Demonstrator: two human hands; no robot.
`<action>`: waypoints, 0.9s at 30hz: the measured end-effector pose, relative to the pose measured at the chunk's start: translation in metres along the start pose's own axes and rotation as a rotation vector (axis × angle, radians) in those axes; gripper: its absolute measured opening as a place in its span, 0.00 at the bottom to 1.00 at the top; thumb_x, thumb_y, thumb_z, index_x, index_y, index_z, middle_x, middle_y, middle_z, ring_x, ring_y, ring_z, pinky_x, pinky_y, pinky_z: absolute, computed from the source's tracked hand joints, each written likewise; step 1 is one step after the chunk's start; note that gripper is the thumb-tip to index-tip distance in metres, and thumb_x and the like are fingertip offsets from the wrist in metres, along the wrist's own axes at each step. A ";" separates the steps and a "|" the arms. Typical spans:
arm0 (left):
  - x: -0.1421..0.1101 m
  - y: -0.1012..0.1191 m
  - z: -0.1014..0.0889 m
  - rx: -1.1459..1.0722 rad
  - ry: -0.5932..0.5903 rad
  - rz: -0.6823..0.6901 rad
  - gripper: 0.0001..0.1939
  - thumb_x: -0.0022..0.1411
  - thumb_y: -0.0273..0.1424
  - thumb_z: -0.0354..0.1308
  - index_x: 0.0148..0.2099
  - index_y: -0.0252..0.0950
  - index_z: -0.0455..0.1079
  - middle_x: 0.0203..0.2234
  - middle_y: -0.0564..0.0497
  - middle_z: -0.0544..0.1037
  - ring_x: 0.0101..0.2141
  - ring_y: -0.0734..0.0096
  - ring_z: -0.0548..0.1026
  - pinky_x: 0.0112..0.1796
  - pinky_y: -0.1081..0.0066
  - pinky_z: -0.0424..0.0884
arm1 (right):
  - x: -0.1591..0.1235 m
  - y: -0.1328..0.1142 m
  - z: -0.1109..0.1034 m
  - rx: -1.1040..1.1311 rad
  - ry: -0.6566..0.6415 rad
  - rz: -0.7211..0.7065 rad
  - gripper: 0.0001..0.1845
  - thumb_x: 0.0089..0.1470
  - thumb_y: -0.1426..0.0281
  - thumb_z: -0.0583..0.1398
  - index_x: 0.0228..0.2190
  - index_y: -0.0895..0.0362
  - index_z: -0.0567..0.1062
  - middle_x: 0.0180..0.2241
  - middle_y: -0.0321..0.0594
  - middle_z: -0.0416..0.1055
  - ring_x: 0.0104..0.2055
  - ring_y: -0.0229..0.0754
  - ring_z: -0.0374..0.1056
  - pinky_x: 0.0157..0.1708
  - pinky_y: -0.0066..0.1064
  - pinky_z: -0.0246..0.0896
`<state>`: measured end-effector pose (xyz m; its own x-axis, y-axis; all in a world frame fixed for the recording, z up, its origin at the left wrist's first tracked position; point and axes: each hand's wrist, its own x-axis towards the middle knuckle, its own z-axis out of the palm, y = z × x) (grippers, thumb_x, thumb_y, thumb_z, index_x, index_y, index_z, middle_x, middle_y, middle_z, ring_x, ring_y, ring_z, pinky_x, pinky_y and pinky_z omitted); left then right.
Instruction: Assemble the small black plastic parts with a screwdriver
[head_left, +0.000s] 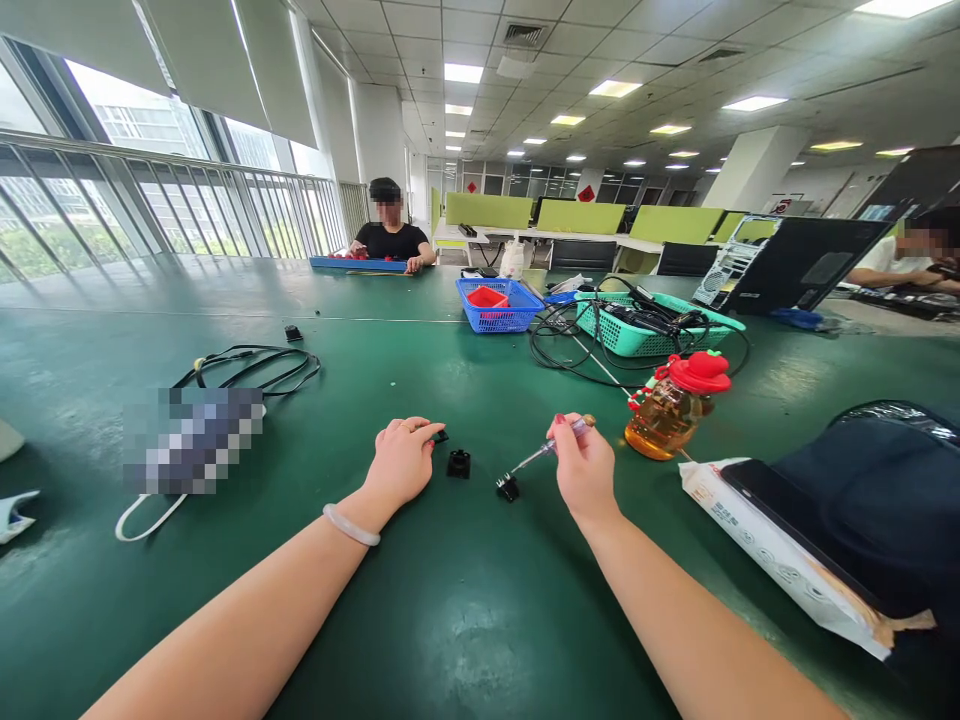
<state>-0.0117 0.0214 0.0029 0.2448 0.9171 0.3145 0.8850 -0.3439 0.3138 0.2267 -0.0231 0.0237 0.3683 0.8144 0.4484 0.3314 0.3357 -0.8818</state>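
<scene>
Near the worktop's (pixel 465 600) front edge, our right hand (pixel 583 468) grips a screwdriver (pixel 541 453) with its tip on one black part (pixel 508 488), our left hand (pixel 403 462) pinches another (pixel 440 436), and a third (pixel 458 463) lies untouched between.

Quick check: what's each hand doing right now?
Left hand: closed, pinching a small black part.
Right hand: closed on a screwdriver, its tip on another black part.
</scene>
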 end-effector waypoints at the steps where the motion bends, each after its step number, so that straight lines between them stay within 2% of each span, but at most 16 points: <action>1: 0.000 0.000 0.000 0.013 -0.011 -0.001 0.20 0.64 0.25 0.47 0.53 0.43 0.73 0.51 0.46 0.75 0.52 0.53 0.68 0.52 0.50 0.64 | 0.002 -0.001 -0.002 -0.019 0.020 0.003 0.20 0.56 0.53 0.55 0.22 0.55 0.66 0.18 0.32 0.61 0.22 0.37 0.58 0.25 0.29 0.55; 5: -0.002 0.002 0.001 0.048 -0.056 0.010 0.21 0.64 0.25 0.46 0.52 0.45 0.75 0.49 0.48 0.78 0.50 0.54 0.69 0.52 0.49 0.62 | 0.006 -0.003 -0.003 -0.075 0.024 0.023 0.20 0.54 0.53 0.55 0.19 0.54 0.64 0.17 0.32 0.60 0.21 0.37 0.56 0.24 0.29 0.54; 11: -0.004 0.006 -0.004 0.075 -0.069 0.003 0.18 0.62 0.29 0.49 0.51 0.45 0.75 0.48 0.47 0.77 0.50 0.54 0.70 0.52 0.50 0.63 | 0.001 -0.003 0.001 -0.139 -0.058 0.004 0.21 0.55 0.53 0.54 0.20 0.54 0.65 0.17 0.33 0.60 0.21 0.37 0.57 0.23 0.29 0.53; 14: -0.003 0.006 -0.004 0.033 -0.053 0.030 0.16 0.64 0.31 0.49 0.47 0.43 0.76 0.46 0.47 0.78 0.50 0.53 0.71 0.52 0.49 0.65 | -0.001 -0.003 0.001 -0.142 -0.086 -0.015 0.22 0.56 0.53 0.53 0.19 0.54 0.65 0.17 0.33 0.61 0.21 0.37 0.57 0.23 0.29 0.54; 17: -0.001 0.003 -0.003 -0.053 -0.050 0.080 0.15 0.65 0.33 0.48 0.45 0.39 0.76 0.45 0.45 0.78 0.49 0.55 0.72 0.53 0.52 0.67 | -0.001 -0.004 0.001 -0.140 -0.101 -0.024 0.22 0.57 0.53 0.53 0.20 0.54 0.65 0.17 0.33 0.60 0.21 0.37 0.56 0.23 0.29 0.53; 20: -0.001 0.002 -0.001 -0.113 -0.073 0.113 0.17 0.67 0.36 0.47 0.49 0.37 0.73 0.51 0.44 0.76 0.52 0.57 0.72 0.54 0.55 0.68 | -0.001 -0.004 0.001 -0.133 -0.101 -0.026 0.22 0.57 0.53 0.53 0.20 0.54 0.64 0.17 0.33 0.60 0.21 0.37 0.56 0.23 0.29 0.53; 23: -0.003 0.003 0.000 -0.137 -0.138 0.181 0.22 0.69 0.41 0.44 0.59 0.38 0.66 0.59 0.43 0.69 0.59 0.58 0.66 0.59 0.54 0.63 | -0.001 -0.003 0.001 -0.129 -0.092 -0.023 0.22 0.57 0.53 0.53 0.20 0.54 0.64 0.17 0.33 0.60 0.22 0.37 0.56 0.23 0.29 0.53; 27: -0.007 0.006 -0.001 -0.123 -0.228 0.290 0.23 0.69 0.43 0.44 0.63 0.47 0.61 0.64 0.46 0.62 0.63 0.55 0.58 0.61 0.47 0.55 | -0.004 -0.001 0.003 -0.125 -0.119 -0.014 0.22 0.58 0.53 0.53 0.20 0.54 0.64 0.18 0.33 0.60 0.22 0.37 0.56 0.24 0.29 0.53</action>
<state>-0.0087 0.0130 0.0031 0.5719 0.7947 0.2033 0.7154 -0.6045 0.3505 0.2223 -0.0249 0.0220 0.2596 0.8630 0.4334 0.4437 0.2920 -0.8473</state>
